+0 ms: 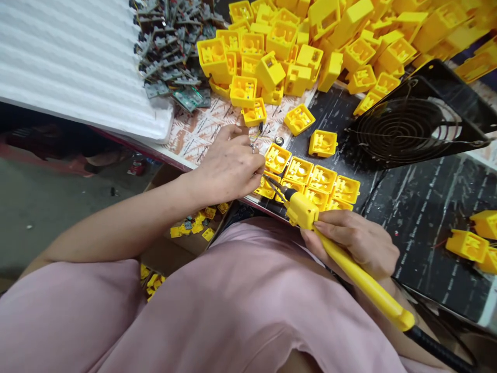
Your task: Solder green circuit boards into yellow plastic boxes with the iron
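Observation:
My right hand (355, 241) is wrapped round a yellow soldering iron (361, 282) with a black cord at its rear end. Its dark tip reaches left into a yellow plastic housing (267, 186) at the near left of a tight block of open housings (322, 178). My left hand (233, 168), with a ring on one finger, is curled beside that same housing. Its thumb and fingertips are closed near the iron's tip, and what they pinch is hidden. Just beyond the left fingers lie thin wires and a small round metal part (278, 140).
A heap of yellow housings (281, 39) fills the back. Grey circuit boards (174, 52) are piled beside a white foam sheet (77, 62). A black fan (404, 124) stands at the right on the dark mat (423, 207). Below the table edge, a cardboard box (166, 254) holds yellow pieces.

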Demonstrator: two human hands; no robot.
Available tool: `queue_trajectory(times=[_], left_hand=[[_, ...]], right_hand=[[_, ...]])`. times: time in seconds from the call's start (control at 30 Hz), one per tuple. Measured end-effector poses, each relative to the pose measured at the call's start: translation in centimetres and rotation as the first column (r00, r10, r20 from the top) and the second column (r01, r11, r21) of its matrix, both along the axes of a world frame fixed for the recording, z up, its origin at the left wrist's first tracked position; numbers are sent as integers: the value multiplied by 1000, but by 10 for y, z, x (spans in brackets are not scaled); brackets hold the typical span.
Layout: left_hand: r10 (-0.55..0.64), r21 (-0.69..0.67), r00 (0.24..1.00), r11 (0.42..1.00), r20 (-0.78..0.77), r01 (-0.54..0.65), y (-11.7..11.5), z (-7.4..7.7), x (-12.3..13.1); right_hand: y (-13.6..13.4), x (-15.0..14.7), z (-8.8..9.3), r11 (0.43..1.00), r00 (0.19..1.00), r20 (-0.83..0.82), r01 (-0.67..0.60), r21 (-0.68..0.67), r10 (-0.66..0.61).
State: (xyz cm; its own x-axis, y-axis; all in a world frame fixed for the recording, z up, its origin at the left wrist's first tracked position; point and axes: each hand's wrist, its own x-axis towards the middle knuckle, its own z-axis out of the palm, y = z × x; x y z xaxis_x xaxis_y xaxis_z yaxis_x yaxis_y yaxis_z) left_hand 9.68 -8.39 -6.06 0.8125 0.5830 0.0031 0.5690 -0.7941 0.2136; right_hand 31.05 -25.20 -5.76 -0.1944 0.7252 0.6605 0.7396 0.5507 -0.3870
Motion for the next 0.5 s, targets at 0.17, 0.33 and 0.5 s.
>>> queue_trajectory(times=[0.17,0.33,0.5], left_hand=[[-50,17,995,999,-83,52,3,5,4],[-82,63,980,993,-183,95,3,10,7],[-80,55,969,994,-234,96,2,12,9]], right_hand=[[-3,6,6,999,997,-81,8,-54,-12],[-9,7,10,992,989,-117,82,-98,-93],[-18,5,-3,977,946,-254,176,-117,-201]])
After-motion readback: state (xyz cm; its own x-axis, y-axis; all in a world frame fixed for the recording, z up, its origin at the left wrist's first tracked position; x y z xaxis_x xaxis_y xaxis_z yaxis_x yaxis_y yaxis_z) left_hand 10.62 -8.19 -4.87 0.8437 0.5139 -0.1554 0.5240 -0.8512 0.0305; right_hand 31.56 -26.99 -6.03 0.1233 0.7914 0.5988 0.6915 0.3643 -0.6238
